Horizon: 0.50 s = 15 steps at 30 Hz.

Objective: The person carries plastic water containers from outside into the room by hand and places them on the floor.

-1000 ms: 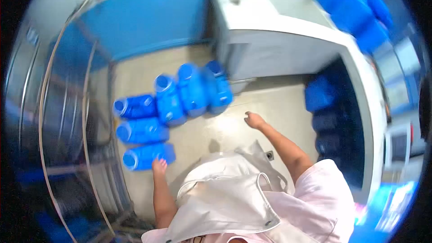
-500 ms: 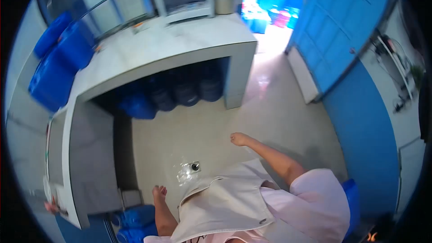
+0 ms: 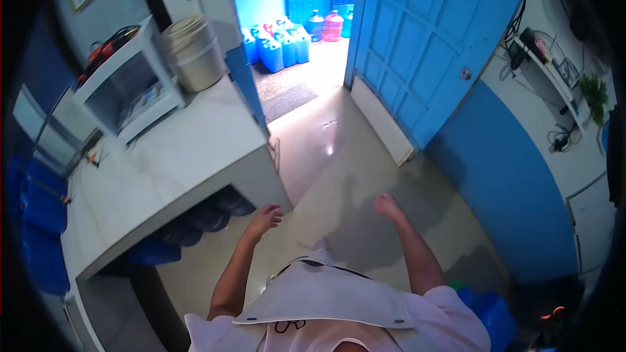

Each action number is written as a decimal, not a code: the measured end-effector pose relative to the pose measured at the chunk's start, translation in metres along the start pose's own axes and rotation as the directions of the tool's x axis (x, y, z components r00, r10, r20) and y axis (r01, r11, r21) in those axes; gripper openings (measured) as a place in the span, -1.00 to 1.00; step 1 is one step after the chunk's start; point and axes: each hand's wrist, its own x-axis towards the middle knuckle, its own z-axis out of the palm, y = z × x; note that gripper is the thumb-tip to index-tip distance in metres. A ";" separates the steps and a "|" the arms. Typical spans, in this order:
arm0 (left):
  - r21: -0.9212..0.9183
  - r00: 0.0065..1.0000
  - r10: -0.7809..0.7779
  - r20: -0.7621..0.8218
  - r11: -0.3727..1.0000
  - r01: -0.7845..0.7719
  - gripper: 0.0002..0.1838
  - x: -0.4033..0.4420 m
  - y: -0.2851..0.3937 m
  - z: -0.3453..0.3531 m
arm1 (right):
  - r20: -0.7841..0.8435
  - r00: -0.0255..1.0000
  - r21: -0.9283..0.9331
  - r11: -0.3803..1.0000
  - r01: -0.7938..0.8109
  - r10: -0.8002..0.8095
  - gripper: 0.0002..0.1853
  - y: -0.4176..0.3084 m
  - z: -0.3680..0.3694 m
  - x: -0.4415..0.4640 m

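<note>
**Slips and Knocks Top the Risks Indoors**

A glossy floor [image 3: 319,182] spreads beneath the person's left hand [image 3: 264,221] and right hand [image 3: 386,204]; footing could go if any of that shine is water, which cannot be told. The counter [image 3: 176,150] runs along the left hand's outer side, its end close enough that a careless swing might bruise the knuckles. Ahead of the right hand, a blue door [image 3: 424,52] stands open; a bump could swing it across the way. Forward of both hands, a grey mat [image 3: 290,101] lies by the doorway, its edge liable to catch a toe. Past it, bright blue jugs [image 3: 285,45] crowd together outside, where a knock might topple one. Dark blue containers [image 3: 202,215] sit under the counter, nearest the left hand but apart from it. Forward of that hand, a cream pail [image 3: 192,52] on the counter could tip if jostled. The left hand hangs loosely curled, visibly holding nothing; the right hand's palm is hidden, so whether it grips anything cannot be told.
</note>
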 end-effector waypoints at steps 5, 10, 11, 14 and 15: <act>0.085 0.931 0.052 0.362 0.992 -0.089 -0.60 0.163 0.137 0.075 | 0.025 0.957 0.304 0.910 -0.282 0.288 -0.92 0.087 -0.148 -0.008; 0.132 0.903 0.197 0.382 0.955 -0.265 -0.61 0.301 0.244 0.102 | -0.253 0.694 0.510 0.702 -0.497 0.674 -0.74 0.099 -0.220 0.017; 0.121 0.908 0.193 0.373 0.960 -0.254 -0.61 0.325 0.252 0.100 | -0.249 0.621 0.498 0.649 -0.576 0.743 -0.73 0.091 -0.233 0.037; -0.063 0.960 0.176 0.216 0.984 -0.166 -0.63 0.389 0.283 0.077 | -0.251 0.628 0.417 0.667 -0.617 0.737 -0.74 0.024 -0.262 0.134; -0.074 0.964 0.179 0.197 0.983 -0.167 -0.63 0.403 0.290 0.066 | -0.245 0.699 0.373 0.731 -0.572 0.672 -0.74 -0.009 -0.266 0.174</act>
